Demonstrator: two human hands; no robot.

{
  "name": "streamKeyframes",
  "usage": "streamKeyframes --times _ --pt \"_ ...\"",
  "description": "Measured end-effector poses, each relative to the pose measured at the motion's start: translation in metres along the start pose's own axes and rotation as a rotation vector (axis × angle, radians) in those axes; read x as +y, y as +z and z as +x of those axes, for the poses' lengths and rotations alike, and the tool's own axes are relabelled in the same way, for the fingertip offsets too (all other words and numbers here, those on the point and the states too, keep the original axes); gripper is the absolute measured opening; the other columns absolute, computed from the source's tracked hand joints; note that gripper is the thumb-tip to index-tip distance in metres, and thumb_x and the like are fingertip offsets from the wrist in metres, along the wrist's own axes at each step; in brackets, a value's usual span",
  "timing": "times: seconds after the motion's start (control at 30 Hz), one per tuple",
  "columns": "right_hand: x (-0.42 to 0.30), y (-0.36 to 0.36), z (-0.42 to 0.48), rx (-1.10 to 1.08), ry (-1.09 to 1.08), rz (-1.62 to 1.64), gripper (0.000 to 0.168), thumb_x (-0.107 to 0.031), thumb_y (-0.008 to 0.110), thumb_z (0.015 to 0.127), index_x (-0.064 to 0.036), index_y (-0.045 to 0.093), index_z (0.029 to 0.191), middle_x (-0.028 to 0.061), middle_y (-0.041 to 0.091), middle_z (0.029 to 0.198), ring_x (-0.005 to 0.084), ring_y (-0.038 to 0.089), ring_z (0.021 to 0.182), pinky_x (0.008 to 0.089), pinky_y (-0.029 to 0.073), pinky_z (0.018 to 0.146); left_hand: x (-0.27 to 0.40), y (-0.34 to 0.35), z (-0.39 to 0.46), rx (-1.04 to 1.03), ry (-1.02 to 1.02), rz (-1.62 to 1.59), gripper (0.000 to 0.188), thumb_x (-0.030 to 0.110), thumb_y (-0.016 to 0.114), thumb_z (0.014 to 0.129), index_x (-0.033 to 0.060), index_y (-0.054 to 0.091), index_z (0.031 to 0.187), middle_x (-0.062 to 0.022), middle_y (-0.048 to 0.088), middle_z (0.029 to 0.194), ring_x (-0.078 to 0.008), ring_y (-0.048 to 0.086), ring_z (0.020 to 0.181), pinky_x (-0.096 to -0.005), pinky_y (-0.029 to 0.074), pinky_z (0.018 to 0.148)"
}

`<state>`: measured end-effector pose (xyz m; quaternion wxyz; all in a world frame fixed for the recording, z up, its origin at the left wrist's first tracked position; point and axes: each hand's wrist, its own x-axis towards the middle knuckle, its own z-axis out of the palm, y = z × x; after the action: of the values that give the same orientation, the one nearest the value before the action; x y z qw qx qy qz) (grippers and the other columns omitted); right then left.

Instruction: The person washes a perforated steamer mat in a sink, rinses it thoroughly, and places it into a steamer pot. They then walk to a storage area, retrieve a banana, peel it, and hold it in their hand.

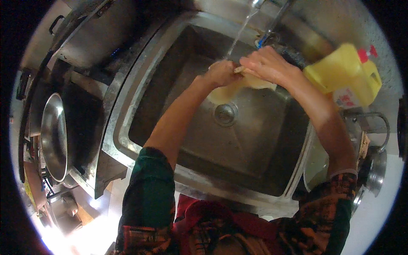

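Note:
Over the far part of a steel sink [197, 140], my left hand [221, 74] and my right hand [269, 65] are close together, both closed on a pale yellow, cloth-like item [223, 94]. A short pale part of it shows between the fists, and looser parts hang below them, blurred. A thin stream of water [237, 36] runs from a faucet [257, 3] down to just behind my left hand. Nearer than the item lies the round drain [225, 114] in the sink floor. My fingers hide much of what they grip.
A yellow jug [338, 71] with a red pump top stands right of the sink, by my right forearm. Below it are a pale basin [315, 165] and metal pots [376, 172]. On the left are a shallow metal pan [54, 137] and a large metal pot [98, 35].

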<state>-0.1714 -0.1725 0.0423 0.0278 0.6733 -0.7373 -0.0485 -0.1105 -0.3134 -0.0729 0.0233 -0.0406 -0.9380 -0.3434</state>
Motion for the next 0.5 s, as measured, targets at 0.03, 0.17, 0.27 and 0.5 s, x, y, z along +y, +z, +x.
streamKeyframes --times 0.03,0.17,0.27,0.5 --pt "0.001 -0.003 -0.008 -0.005 0.029 0.007 0.015 -0.02 0.054 0.076 -0.006 0.056 0.071 0.0161 0.058 0.065 0.0335 0.059 0.065 0.0437 0.043 0.053 0.001 0.001 0.008 -0.03 0.041 0.074 0.029 0.033 0.064 0.073 0.0126 0.064 0.094 -0.0125 0.064 0.088 -0.0316 0.06 0.083 -0.0413 0.047 0.073" --pt "0.01 0.003 -0.043 0.039 0.152 -0.006 0.016 -0.023 0.054 0.079 -0.007 0.053 0.078 0.0146 0.057 0.065 0.0352 0.057 0.065 0.0445 0.042 0.053 0.021 -0.014 0.036 -0.124 0.179 0.24 0.03 0.034 0.064 0.073 0.0133 0.063 0.096 -0.0144 0.063 0.086 -0.0333 0.06 0.08 -0.0422 0.047 0.07" --pt "0.013 0.002 -0.059 0.086 0.217 -0.011 0.018 -0.025 0.057 0.081 -0.008 0.05 0.08 0.0149 0.055 0.062 0.0366 0.055 0.062 0.0456 0.04 0.052 0.031 -0.027 0.047 -0.153 0.252 0.264 0.027 0.031 0.064 0.073 0.0155 0.064 0.095 -0.0143 0.063 0.084 -0.0336 0.06 0.08 -0.0422 0.046 0.069" --pt "0.016 0.004 -0.06 0.017 0.318 0.011 0.014 -0.023 0.052 0.081 -0.009 0.05 0.085 0.0138 0.057 0.073 0.0343 0.056 0.072 0.0452 0.041 0.061 0.016 -0.033 0.059 -0.225 0.208 0.203 0.024 0.027 0.063 0.072 0.0177 0.065 0.094 -0.0109 0.064 0.086 -0.03 0.061 0.081 -0.0386 0.048 0.073"
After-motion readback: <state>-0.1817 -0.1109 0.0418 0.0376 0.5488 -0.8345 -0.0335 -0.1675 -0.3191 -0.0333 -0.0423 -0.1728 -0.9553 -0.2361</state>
